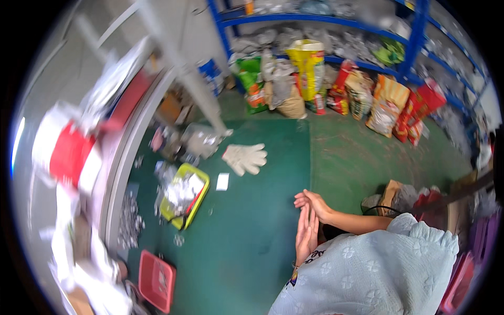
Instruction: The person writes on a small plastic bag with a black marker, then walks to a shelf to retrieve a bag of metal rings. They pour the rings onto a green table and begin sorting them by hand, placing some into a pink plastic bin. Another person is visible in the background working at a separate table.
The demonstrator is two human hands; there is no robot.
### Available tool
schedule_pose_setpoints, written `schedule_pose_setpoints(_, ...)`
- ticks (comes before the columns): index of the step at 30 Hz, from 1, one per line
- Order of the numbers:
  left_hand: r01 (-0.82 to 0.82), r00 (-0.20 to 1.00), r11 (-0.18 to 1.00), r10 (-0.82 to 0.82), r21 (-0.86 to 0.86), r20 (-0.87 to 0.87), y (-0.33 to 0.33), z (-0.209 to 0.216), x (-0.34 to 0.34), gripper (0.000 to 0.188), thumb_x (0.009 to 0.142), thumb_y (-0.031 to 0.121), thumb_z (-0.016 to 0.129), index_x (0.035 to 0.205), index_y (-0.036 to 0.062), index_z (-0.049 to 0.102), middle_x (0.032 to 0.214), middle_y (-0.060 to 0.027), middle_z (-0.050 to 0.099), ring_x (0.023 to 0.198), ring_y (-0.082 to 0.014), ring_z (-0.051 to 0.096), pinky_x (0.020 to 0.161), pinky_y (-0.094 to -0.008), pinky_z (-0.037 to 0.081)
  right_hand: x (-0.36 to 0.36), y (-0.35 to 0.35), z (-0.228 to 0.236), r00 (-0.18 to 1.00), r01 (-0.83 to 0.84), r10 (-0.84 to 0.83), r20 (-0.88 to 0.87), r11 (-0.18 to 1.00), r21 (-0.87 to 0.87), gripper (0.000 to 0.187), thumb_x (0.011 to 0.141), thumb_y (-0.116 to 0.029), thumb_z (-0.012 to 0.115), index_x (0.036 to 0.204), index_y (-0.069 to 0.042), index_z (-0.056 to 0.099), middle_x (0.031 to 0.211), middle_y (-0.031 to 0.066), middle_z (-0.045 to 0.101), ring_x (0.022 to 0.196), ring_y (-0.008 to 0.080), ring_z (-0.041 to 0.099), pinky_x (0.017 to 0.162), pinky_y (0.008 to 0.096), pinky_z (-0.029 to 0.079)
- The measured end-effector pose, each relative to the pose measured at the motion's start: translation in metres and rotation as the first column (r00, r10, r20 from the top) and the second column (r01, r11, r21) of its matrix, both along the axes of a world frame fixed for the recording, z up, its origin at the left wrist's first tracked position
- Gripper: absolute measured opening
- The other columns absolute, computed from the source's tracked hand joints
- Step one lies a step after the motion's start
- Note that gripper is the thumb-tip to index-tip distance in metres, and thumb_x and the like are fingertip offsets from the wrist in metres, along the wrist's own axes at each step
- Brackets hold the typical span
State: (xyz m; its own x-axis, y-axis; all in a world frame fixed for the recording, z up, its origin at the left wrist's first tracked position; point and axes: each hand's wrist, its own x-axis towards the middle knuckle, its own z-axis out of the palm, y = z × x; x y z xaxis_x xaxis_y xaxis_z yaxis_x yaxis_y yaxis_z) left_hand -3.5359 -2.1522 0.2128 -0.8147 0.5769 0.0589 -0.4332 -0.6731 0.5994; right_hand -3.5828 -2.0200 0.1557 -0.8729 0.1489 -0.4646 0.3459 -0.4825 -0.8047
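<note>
Right of the middle, my two hands are close together over the edge of a dark green mat (pixel 252 226). My right hand (pixel 314 203) reaches in from the right, its fingers pointing left and slightly bent. Just below it is my left hand (pixel 306 233), palm up with fingers stretched out. The hands touch or nearly touch; I see nothing held in either. A white knit glove (pixel 245 158) lies flat on the mat, well left of my hands. Beside it is a small white card (pixel 222 181).
A yellow-green basket (pixel 200 197) holds clear plastic bags and a red-and-black tool. A pink basket (pixel 157 281) stands nearer, by a heap of small shiny parts (pixel 130 223). Colourful sacks (pixel 388 105) line the blue shelving (pixel 315 20). A cluttered table (pixel 118 157) edges the left.
</note>
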Motion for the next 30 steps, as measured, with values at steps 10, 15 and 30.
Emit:
schedule_pose_setpoints(10,-0.408,0.191,0.774,-0.446,-0.484,-0.874,0.267,-0.012,-0.091,0.048,0.087,0.024,0.035,0.131,0.0059,0.041,0.145,-0.0206,0.022,0.135,-0.0404,0.014,0.106,-0.0571,0.003,0.017,0.202,0.024,0.960,0.149,-0.251,-0.127,0.837,-0.527,0.053,0.095,-0.043,0.034,0.129,-0.003,0.040,0.130,0.0123,0.047,0.116,0.0280,0.047,0.097,0.0411,0.038)
schedule_pose_setpoints(15,-0.513,0.388,0.642,-0.419,-0.570,-0.821,0.371,-0.048,-0.136,0.045,0.089,0.018,0.042,0.130,0.0005,0.039,0.144,-0.0254,0.016,0.133,-0.0418,0.016,0.106,-0.0529,0.013,0.040,0.292,0.040,0.908,0.338,-0.386,-0.163,0.904,-0.262,0.047,0.096,-0.039,0.034,0.127,-0.005,0.044,0.126,0.0108,0.050,0.113,0.0212,0.049,0.095,0.0364,0.038)
schedule_pose_setpoints(30,-0.222,0.197,0.305,-0.916,-0.926,-0.349,0.524,-0.204,-0.343,0.041,0.080,0.012,0.059,0.118,-0.0001,0.050,0.122,-0.0240,0.047,0.117,-0.0360,0.041,0.098,-0.0431,0.033,0.114,0.407,-0.086,0.721,0.326,-0.652,0.235,0.619,0.714,0.031,0.070,-0.001,0.056,0.100,-0.001,0.061,0.097,0.0163,0.063,0.093,0.0302,0.059,0.081,0.0370,0.046)
